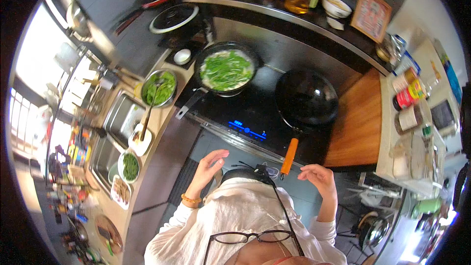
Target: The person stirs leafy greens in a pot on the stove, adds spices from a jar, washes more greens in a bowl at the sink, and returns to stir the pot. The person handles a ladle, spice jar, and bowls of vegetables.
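My left hand (211, 168) is held in the air in front of the stove's near edge, fingers loosely apart and nothing in it. On the other side, my right hand (317, 179) hovers beside the orange handle (289, 157) of a black wok (306, 97), apart from it and holding nothing. The wok stands on the right side of the black cooktop (254, 106), whose control panel glows blue. Green leafy vegetables (229, 69) lie over pale food in a frying pan (200, 75) on the left burner, its handle pointing toward me.
Left of the stove, a metal bowl (146, 100) holds greens and a long-handled utensil (148, 117). Dishes of chopped greens (130, 166) and pale pieces (120, 190) sit by the sink (125, 110). A cutting board (117, 230) bears a knife. Jars and bottles (409, 95) line the right counter.
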Motion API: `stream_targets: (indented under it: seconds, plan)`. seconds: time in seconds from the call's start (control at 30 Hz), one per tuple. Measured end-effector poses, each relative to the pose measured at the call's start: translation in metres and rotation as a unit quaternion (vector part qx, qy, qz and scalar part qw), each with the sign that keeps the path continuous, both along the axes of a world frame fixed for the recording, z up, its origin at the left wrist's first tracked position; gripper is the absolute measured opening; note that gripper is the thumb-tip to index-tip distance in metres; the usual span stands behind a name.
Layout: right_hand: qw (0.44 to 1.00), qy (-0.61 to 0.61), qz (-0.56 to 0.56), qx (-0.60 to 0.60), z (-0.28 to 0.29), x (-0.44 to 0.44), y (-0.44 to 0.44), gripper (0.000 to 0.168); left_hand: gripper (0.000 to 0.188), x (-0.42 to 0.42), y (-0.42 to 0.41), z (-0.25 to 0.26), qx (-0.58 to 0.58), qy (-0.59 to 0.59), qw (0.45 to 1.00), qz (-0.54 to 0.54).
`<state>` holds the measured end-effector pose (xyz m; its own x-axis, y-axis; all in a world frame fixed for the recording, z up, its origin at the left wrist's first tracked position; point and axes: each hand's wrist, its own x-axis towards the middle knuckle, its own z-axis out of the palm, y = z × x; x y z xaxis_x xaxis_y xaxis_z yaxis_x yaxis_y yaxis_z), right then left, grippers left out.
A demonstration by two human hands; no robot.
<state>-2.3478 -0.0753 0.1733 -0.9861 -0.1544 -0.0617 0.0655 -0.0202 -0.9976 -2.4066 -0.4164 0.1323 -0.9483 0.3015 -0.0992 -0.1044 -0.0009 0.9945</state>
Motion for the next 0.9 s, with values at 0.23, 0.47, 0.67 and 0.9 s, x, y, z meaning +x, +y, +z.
stream_targets:
  seconds: [0.23,0.47,0.67,0.9]
  plan:
    - [0.996,-0.019,0.09,0.007,-0.001,-0.032,-0.026,0.016,0.03,0.028,-0.019,-0.01,-0.009,-0.026,0.996,0.084]
    - [0.999,-0.017,0.021,0.028,0.03,-0.037,-0.013,0.016,0.031,0.047,-0.031,-0.018,-0.002,-0.059,0.993,0.1]
    - [0.987,0.084,-0.11,0.087,0.068,0.007,0.028,0.018,0.027,0.03,-0.033,-0.009,-0.008,-0.064,0.997,0.042]
    - [0.852,0.204,-0.409,0.256,0.16,0.064,0.081,0.016,0.027,0.007,-0.023,-0.016,-0.025,-0.039,0.999,-0.027]
